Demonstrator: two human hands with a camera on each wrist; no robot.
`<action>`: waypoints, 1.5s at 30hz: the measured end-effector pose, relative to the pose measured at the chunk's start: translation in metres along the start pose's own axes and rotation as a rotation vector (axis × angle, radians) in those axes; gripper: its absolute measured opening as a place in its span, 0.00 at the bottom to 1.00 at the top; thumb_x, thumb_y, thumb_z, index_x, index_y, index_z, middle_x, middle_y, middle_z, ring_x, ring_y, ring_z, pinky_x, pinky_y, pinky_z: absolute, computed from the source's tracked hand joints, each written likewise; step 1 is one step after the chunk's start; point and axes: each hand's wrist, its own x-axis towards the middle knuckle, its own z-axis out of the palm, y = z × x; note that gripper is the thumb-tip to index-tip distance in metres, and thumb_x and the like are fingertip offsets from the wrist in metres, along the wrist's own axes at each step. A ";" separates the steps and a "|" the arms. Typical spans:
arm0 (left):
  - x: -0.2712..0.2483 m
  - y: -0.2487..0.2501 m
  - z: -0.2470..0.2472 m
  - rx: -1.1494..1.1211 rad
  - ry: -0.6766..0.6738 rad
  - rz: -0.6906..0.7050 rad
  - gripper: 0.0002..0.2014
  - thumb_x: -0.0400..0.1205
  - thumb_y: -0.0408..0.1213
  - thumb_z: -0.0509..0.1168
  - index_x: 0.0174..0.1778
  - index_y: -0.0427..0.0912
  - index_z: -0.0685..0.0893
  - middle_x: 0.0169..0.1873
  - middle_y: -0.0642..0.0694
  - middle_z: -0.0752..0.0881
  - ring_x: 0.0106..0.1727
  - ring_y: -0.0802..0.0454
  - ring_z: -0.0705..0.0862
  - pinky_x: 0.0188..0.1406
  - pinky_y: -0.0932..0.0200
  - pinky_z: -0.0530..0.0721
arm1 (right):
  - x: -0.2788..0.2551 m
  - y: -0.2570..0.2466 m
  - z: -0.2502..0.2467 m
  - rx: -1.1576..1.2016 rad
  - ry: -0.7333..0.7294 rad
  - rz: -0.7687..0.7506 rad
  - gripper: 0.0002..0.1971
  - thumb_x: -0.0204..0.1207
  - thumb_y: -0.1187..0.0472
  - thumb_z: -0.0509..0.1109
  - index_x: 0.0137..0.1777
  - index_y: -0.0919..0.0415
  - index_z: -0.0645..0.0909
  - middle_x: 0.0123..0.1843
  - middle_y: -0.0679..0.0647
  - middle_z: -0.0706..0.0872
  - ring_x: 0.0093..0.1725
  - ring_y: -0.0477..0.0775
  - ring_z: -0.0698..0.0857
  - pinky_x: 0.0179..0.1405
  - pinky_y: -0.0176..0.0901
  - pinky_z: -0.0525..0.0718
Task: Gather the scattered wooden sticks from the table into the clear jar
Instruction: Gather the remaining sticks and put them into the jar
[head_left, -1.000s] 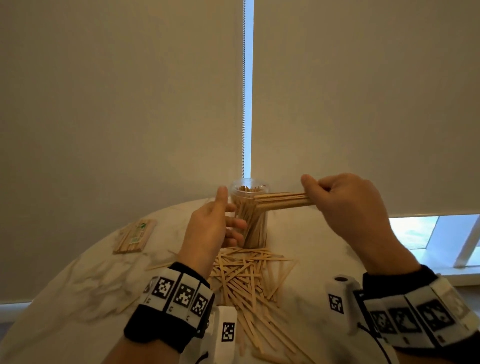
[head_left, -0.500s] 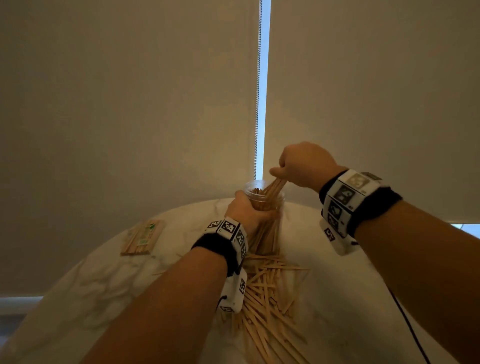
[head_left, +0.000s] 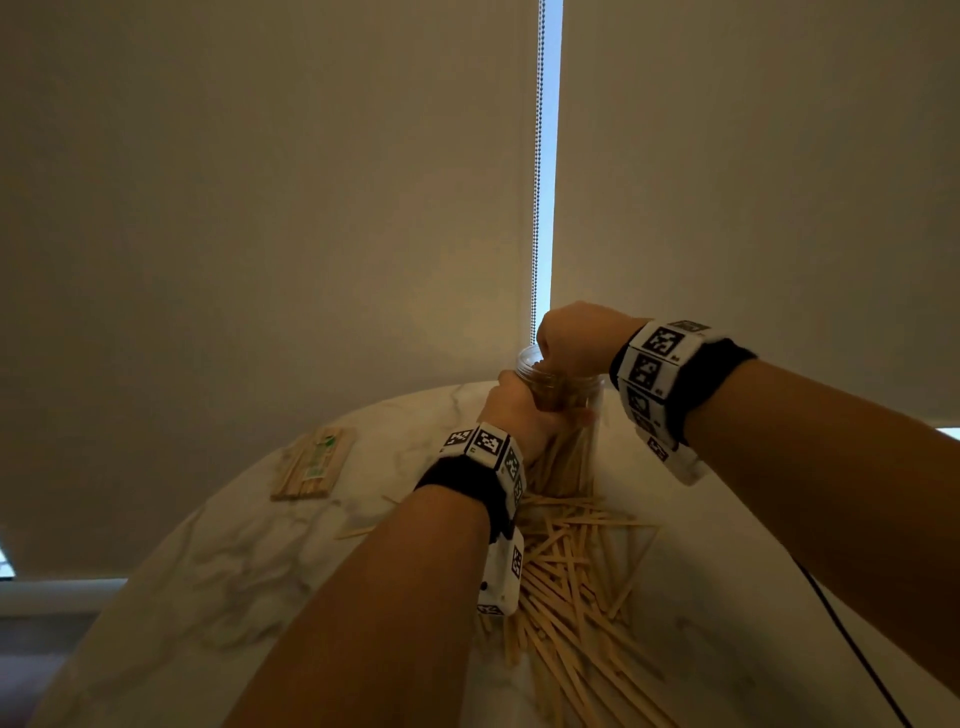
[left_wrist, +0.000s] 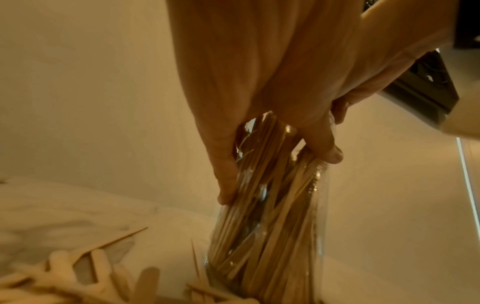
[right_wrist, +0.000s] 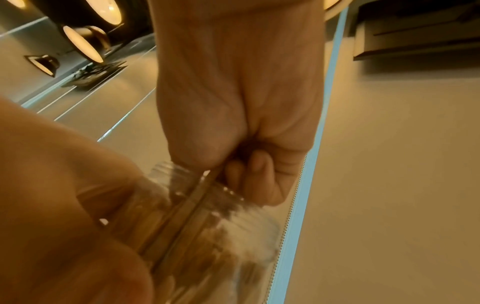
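The clear jar (head_left: 592, 441) stands upright at the far side of the table, packed with wooden sticks. My left hand (head_left: 524, 410) grips its upper body, thumb on one side and fingers on the other, as the left wrist view shows (left_wrist: 278, 174) around the jar (left_wrist: 267, 236). My right hand (head_left: 571, 338) is curled right over the jar's mouth. In the right wrist view this hand (right_wrist: 233, 170) pinches a few sticks (right_wrist: 205, 189) that reach down into the jar (right_wrist: 207, 226). Many loose sticks (head_left: 571, 571) lie in a heap in front of the jar.
A wrapped packet of sticks (head_left: 314, 462) lies at the table's far left. The round marble table (head_left: 208, 571) sits against closed blinds with a bead chain (head_left: 535, 208) behind the jar. A black cable (head_left: 852, 644) runs at the right.
My left hand closed round the jar. My right hand turned its bundle from level to upright and lowered it into the jar's mouth until the hand reached the rim.
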 end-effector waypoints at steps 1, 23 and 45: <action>0.000 -0.001 0.000 0.003 0.000 -0.004 0.40 0.72 0.51 0.80 0.73 0.39 0.68 0.61 0.47 0.82 0.53 0.52 0.78 0.41 0.65 0.76 | 0.000 -0.001 -0.002 -0.010 -0.047 -0.003 0.16 0.84 0.51 0.64 0.48 0.65 0.85 0.47 0.57 0.89 0.40 0.56 0.82 0.44 0.42 0.83; 0.004 -0.009 0.005 -0.017 0.009 -0.004 0.44 0.69 0.52 0.82 0.74 0.40 0.67 0.64 0.45 0.81 0.62 0.46 0.82 0.53 0.56 0.82 | -0.022 0.015 -0.009 0.253 -0.164 -0.015 0.23 0.85 0.42 0.60 0.57 0.58 0.89 0.53 0.53 0.88 0.51 0.52 0.83 0.54 0.43 0.77; 0.092 -0.035 -0.015 0.892 -0.482 -0.002 0.22 0.87 0.24 0.54 0.78 0.40 0.75 0.72 0.40 0.78 0.71 0.40 0.79 0.71 0.50 0.77 | 0.005 0.065 0.144 0.367 -0.408 -0.073 0.19 0.88 0.62 0.58 0.78 0.53 0.73 0.75 0.56 0.76 0.73 0.58 0.77 0.77 0.57 0.74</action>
